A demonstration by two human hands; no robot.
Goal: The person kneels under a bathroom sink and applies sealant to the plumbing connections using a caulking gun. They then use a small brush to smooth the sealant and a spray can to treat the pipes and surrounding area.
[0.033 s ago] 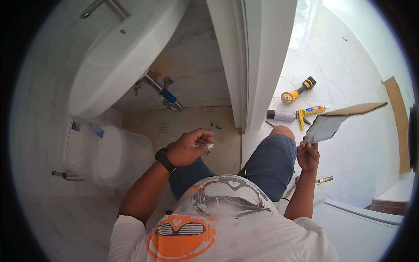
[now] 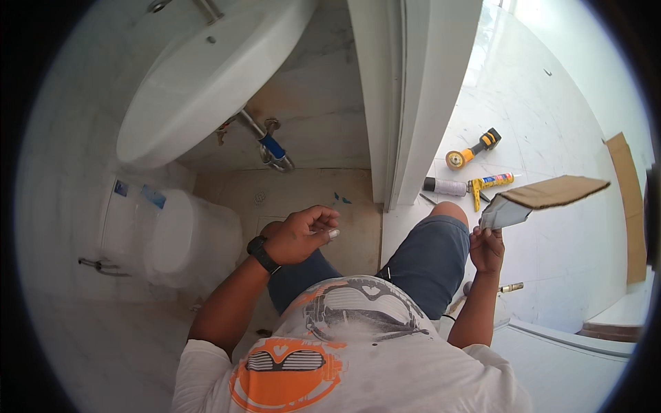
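In my right hand, pinched by a lower corner, is a bent piece of cardboard. Its brown side faces up and a pale grey-white side shows near my fingers. My left hand, with a black watch on the wrist, hovers over my left thigh. Its fingers curl loosely, with a gap to the thumb and nothing visible between them. The thumb tip looks white. Beyond the right hand lie a yellow caulking gun, a grey cylinder with a dark end and a yellow-black angle grinder.
A white door frame divides the bathroom from the bright tiled floor. On the left are a white washbasin with a metal drain pipe and a toilet. Blue scraps lie ahead. A brown cardboard strip leans at right.
The cardboard in my right hand has tilted, so more of its brown side shows. My left hand stays nearly still. The surroundings have shifted slightly in view.
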